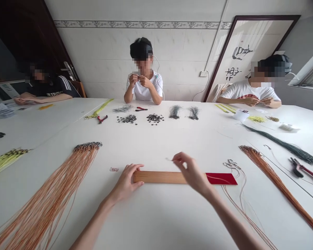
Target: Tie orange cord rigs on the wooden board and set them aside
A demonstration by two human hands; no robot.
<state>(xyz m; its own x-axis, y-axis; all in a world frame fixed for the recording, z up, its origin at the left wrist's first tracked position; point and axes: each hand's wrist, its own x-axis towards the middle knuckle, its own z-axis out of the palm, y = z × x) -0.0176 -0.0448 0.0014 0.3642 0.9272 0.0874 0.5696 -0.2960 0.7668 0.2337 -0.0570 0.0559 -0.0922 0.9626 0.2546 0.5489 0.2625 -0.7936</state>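
A long wooden strip (pixel 159 177) with a red end (pixel 221 178) lies across the white table (pixel 156 215) in front of me. My left hand (pixel 126 180) rests on the strip's left end, fingers curled over its edge. My right hand (pixel 191 172) hovers above the strip's middle, thumb and forefinger pinched on a tiny pale piece (pixel 169 159) too small to name. A few thin cords with metal clasps (pixel 233 166) lie just right of the red end. A small tag (pixel 114 169) lies left of my left hand.
A big fan of orange cords (pixel 54 194) spreads at my left, another orange bundle (pixel 276 184) at my right, with red-handled pliers (pixel 306 170) and dark green cords (pixel 284 146) beyond. Three other people sit at the far side, with clasp piles (pixel 154 118) and cords before them.
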